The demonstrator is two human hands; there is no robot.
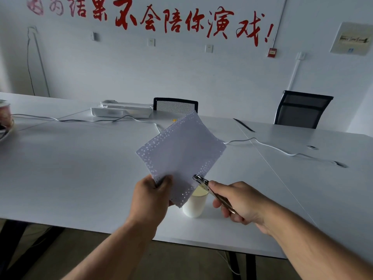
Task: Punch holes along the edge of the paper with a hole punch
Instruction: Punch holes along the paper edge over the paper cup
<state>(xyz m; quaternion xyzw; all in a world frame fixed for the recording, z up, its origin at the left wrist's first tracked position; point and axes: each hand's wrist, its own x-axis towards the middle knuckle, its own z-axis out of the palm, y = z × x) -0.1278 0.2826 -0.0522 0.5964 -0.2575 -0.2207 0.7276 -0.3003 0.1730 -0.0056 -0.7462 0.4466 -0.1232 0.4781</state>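
Left hand [150, 196] fingers pinching the holey paper [181, 153] corner, right hand [240, 201] fingers wrapped around the hole punch [212, 191], its tip at the paper's edge above a cup [194, 205].

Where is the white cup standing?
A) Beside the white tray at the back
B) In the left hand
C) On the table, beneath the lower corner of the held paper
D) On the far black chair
C: the white cup stands on the table, just under the paper.

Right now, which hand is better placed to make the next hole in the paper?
The right hand: it grips the hole punch, whose head sits at the paper's lower edge. The left hand only steadies a corner.
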